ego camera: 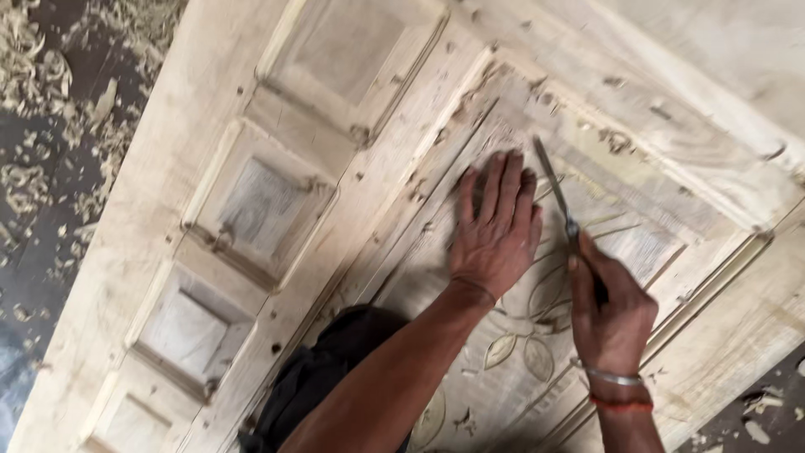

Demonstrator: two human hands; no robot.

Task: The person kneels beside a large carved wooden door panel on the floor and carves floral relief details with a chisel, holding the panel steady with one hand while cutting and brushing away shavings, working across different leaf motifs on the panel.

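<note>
A large pale wooden door (394, 168) lies flat under me, with square recessed panels on the left and a big panel carved with leaves (524, 352) on the right. My left hand (495, 226) rests flat on the carved panel, fingers spread. My right hand (608, 315) is closed around a slim metal chisel (553, 189), whose blade points up and away over the panel, just right of my left fingers. A metal bangle and a red thread sit on my right wrist.
Wood shavings (42, 109) litter the dark floor at the left, and a few chips lie at the bottom right (759, 415). A dark cloth (323, 377) lies by my left forearm at the door's lower middle.
</note>
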